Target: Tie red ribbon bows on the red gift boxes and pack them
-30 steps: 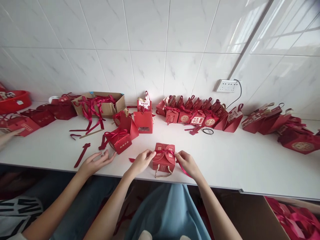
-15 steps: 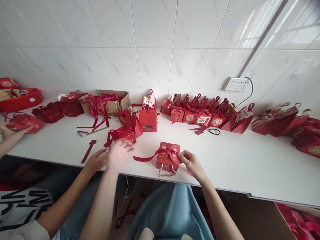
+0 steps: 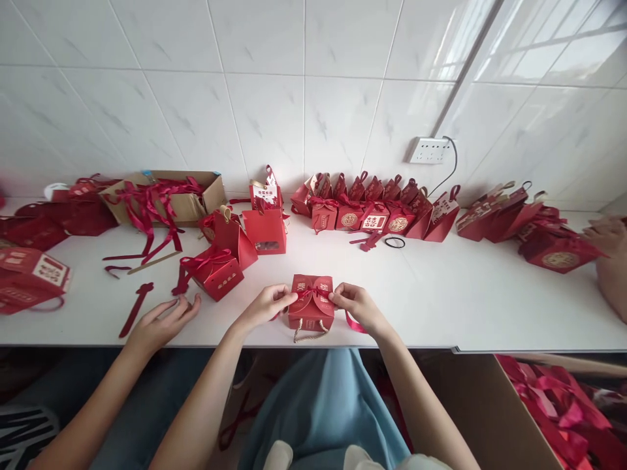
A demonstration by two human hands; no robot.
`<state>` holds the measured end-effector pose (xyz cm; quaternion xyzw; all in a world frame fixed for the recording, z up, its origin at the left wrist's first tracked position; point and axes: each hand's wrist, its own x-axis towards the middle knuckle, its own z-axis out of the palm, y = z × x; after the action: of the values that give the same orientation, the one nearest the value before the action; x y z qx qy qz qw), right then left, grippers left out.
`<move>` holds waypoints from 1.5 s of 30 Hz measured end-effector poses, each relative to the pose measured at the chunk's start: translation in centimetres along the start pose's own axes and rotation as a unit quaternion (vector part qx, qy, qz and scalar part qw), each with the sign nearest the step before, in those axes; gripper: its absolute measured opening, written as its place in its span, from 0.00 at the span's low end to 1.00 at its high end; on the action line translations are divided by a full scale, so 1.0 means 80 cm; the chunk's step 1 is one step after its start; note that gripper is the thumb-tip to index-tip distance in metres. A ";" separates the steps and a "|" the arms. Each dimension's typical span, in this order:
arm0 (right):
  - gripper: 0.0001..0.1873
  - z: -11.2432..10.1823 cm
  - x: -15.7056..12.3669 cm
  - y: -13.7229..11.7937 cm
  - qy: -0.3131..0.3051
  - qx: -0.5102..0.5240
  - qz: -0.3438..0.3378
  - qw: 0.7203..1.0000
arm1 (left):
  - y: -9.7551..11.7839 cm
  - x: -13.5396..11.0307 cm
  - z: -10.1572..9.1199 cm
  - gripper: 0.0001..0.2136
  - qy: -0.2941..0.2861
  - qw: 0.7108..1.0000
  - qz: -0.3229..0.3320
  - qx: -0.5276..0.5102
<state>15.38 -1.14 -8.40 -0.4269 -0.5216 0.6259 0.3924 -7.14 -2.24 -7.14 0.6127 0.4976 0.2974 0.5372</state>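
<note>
A red gift box [image 3: 310,318] with gold printing and a twisted cord handle stands near the table's front edge. Across its folded top runs a dark red ribbon [image 3: 315,293], crossed at the middle. My left hand [image 3: 267,305] pinches the ribbon at the box's left side. At the right side my right hand [image 3: 360,308] pinches the other part, and a loop of it hangs below the fingers. Left of my arms, a co-worker's hand [image 3: 164,322] rests with fingers spread, close to another red box [image 3: 218,277] tied with ribbon.
Finished-looking red boxes [image 3: 350,215] line the wall. A cardboard box [image 3: 189,207] overflows with ribbons. Loose ribbon strips [image 3: 137,307], a black ring [image 3: 394,242] and a power strip [image 3: 430,151] are around. A person's hand [image 3: 610,245] shows at right. Below stands a carton [image 3: 494,411] with ribbons.
My left hand has come from beside the ribboned box on the left to the ribbon's left part and closed on it. My right hand stays on the ribbon. The view has shifted right.
</note>
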 end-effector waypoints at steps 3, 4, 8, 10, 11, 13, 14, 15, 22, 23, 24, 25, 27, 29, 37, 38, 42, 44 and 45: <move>0.24 -0.008 0.004 0.002 -0.016 -0.001 0.003 1.000 | -0.001 0.003 0.002 0.19 0.012 0.998 0.002 -0.059; 0.24 -0.010 0.005 0.002 -0.021 -0.011 0.005 1.000 | -0.002 0.004 0.002 0.19 0.023 0.997 0.009 -0.067; 0.24 -0.016 0.005 -0.004 -0.013 -0.068 0.017 0.997 | -0.012 0.007 -0.001 0.18 0.040 0.995 0.038 -0.088; 0.24 -0.019 0.002 -0.009 -0.001 -0.097 0.016 0.995 | -0.021 0.009 -0.003 0.19 0.034 0.993 0.041 -0.106; 0.23 -0.020 0.002 -0.010 0.003 -0.109 0.014 0.994 | -0.026 0.009 -0.004 0.19 0.032 0.992 0.039 -0.113; 0.23 -0.024 0.000 -0.013 0.007 -0.132 0.013 0.991 | -0.035 0.011 -0.005 0.20 0.030 0.991 0.035 -0.122; 0.23 -0.025 0.000 -0.014 0.006 -0.142 0.015 0.990 | -0.040 0.011 -0.005 0.20 0.030 0.991 0.033 -0.126; 0.23 -0.026 0.001 -0.014 0.004 -0.150 0.019 0.989 | -0.043 0.012 -0.005 0.20 0.030 0.991 0.032 -0.130; 0.23 -0.034 0.007 -0.006 -0.022 -0.136 0.034 0.990 | -0.046 0.010 -0.003 0.20 0.005 0.990 0.016 -0.138; 0.23 -0.036 0.007 -0.005 -0.030 -0.140 0.034 0.989 | -0.045 0.007 -0.004 0.20 -0.002 0.990 0.012 -0.139; 0.23 -0.038 0.006 -0.006 -0.037 -0.148 0.035 0.988 | -0.044 0.004 -0.004 0.20 -0.008 0.990 0.008 -0.139; 0.22 -0.039 0.006 -0.006 -0.041 -0.159 0.032 0.986 | -0.043 0.001 -0.004 0.20 -0.013 0.990 0.005 -0.140; 0.21 -0.042 0.003 -0.008 -0.044 -0.181 0.020 0.982 | -0.043 -0.006 -0.003 0.20 -0.025 0.990 0.003 -0.142; 0.20 -0.043 -0.001 -0.010 -0.047 -0.193 0.012 0.980 | -0.043 -0.012 0.000 0.20 -0.035 0.989 0.006 -0.144; 0.21 -0.042 -0.003 -0.002 -0.048 -0.191 0.036 0.980 | -0.045 -0.008 0.008 0.19 -0.038 0.988 0.026 -0.145; 0.21 -0.041 -0.004 -0.002 -0.045 -0.192 0.031 0.980 | -0.044 -0.007 0.008 0.18 -0.038 0.988 0.029 -0.144; 0.21 -0.035 -0.007 -0.012 -0.036 -0.180 0.010 0.983 | -0.039 -0.005 0.007 0.18 -0.040 0.989 0.027 -0.142; 0.21 -0.033 -0.008 -0.016 -0.035 -0.173 0.010 0.984 | -0.036 -0.004 0.006 0.19 -0.051 0.989 0.017 -0.137; 0.21 -0.033 -0.009 -0.018 -0.036 -0.171 0.012 0.985 | -0.035 -0.004 0.006 0.20 -0.058 0.989 0.012 -0.134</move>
<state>18.19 -0.75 -7.13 -0.4711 -0.6294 0.5470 0.2875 -7.62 -2.88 -9.84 0.5570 0.4138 0.3317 0.6391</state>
